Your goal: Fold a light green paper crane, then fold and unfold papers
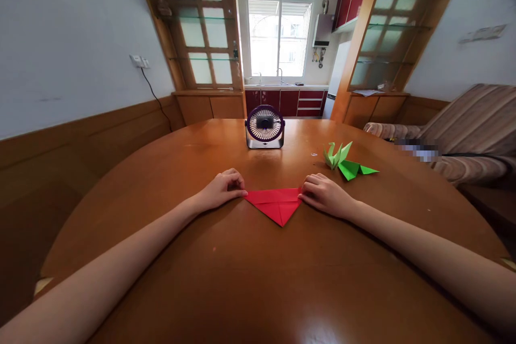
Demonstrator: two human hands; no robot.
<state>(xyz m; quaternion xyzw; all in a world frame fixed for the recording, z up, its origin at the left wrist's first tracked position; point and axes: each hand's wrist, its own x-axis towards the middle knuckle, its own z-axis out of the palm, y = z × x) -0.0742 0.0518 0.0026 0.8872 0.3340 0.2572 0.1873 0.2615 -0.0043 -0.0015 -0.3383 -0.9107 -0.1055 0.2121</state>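
A sheet of red paper [278,205], folded into a triangle with a band along its far edge, lies on the wooden table with one point towards me. A crease runs down its middle to that point. At its left corner, my left hand [226,188] pinches the paper between thumb and fingers. The right corner is in the closed fingers of my right hand [322,193], which partly hide it. Beyond my right hand sit a light green origami crane [336,156] and a brighter green folded paper piece [350,170], touching or overlapping each other.
A small dark fan [265,124] on a metal stand faces me near the table's far edge. The round table [242,269] fills the foreground. A striped sofa [471,123] stands at the right. Behind are glass-shelved cabinets [205,21] and a kitchen window [279,37].
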